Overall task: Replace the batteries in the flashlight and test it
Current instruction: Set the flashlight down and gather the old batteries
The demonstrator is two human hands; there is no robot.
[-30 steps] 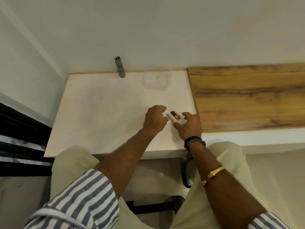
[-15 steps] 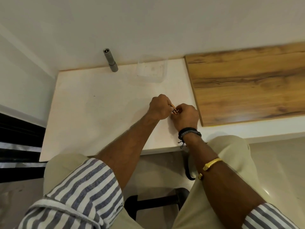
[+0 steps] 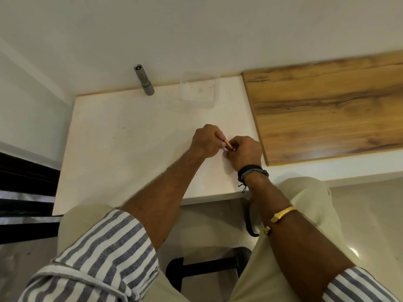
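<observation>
While the left hand [image 3: 207,141] and the right hand [image 3: 245,152] meet over the white counter [image 3: 130,149], the fingers of both are curled and pinch the orange batteries [image 3: 229,146] between them; how many cannot be told. Well apart, the grey flashlight [image 3: 144,83] stands on end at the counter's back edge by the wall, a clear plastic tub [image 3: 199,92] to its right.

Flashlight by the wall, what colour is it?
The flashlight is plain grey, seen in the head view.
</observation>
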